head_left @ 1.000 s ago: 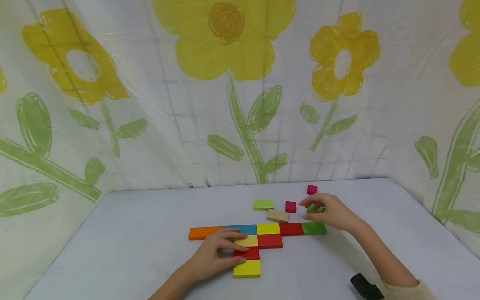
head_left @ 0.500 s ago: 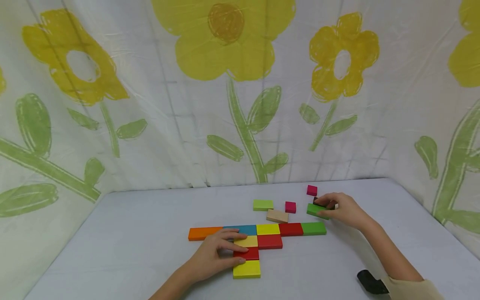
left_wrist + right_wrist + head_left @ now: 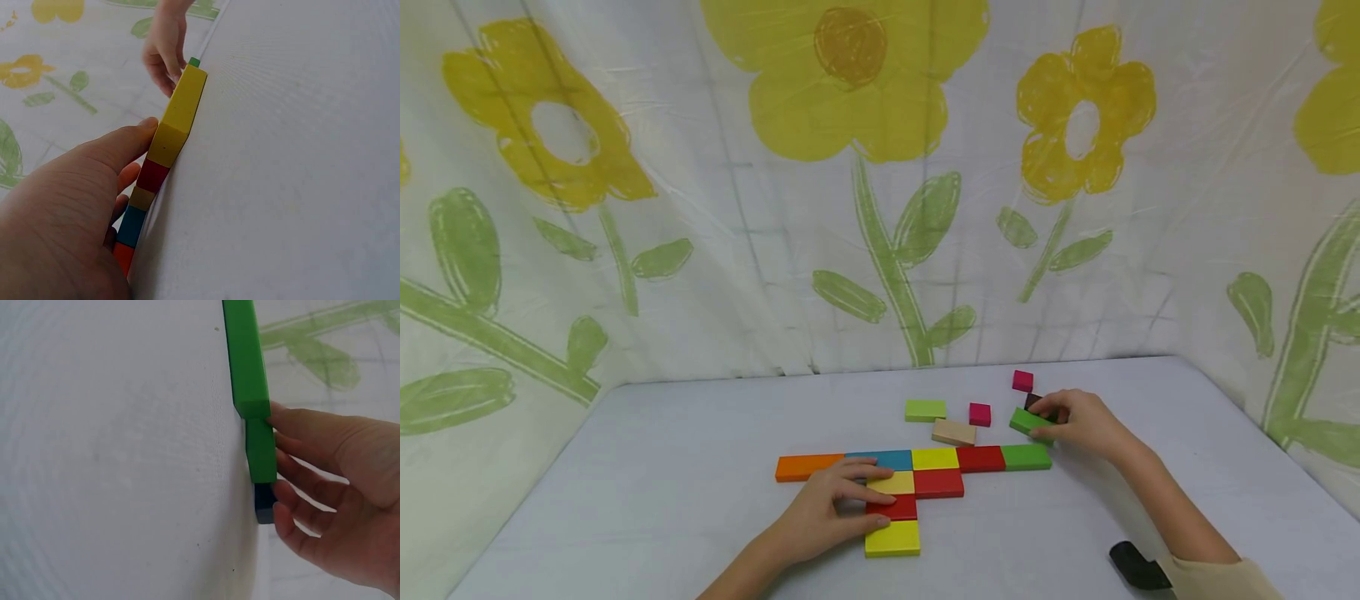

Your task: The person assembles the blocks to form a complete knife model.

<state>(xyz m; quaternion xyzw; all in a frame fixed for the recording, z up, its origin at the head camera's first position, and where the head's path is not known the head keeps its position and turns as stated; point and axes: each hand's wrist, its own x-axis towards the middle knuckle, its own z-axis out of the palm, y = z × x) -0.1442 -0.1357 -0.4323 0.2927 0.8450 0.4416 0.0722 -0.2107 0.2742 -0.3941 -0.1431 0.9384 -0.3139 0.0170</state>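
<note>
My left hand (image 3: 818,515) rests from the left on a flat layout of coloured blocks, fingertips on the cream-yellow block (image 3: 900,482), the red block (image 3: 904,507) and the edge of the near yellow block (image 3: 892,542). Farther right, my right hand (image 3: 1088,427) pinches a loose green block (image 3: 1022,419), thumb on its near side and fingers beyond. Just behind it lies a dark block (image 3: 1032,401), partly hidden by the fingers. In the right wrist view, the thumb and curled fingers (image 3: 307,467) line the blocks' side.
The layout's top row runs from an orange block (image 3: 801,468) to a green end block (image 3: 1028,457). Behind it lie a lime block (image 3: 925,410), a plain wooden block (image 3: 953,432) and two pink cubes, one (image 3: 980,414) nearer. A flowered curtain (image 3: 700,292) hangs behind the table.
My right hand has moved to the right, off the left side of the loose green block, and gripped it. The block has turned and shifted slightly. The left hand stays put.
</note>
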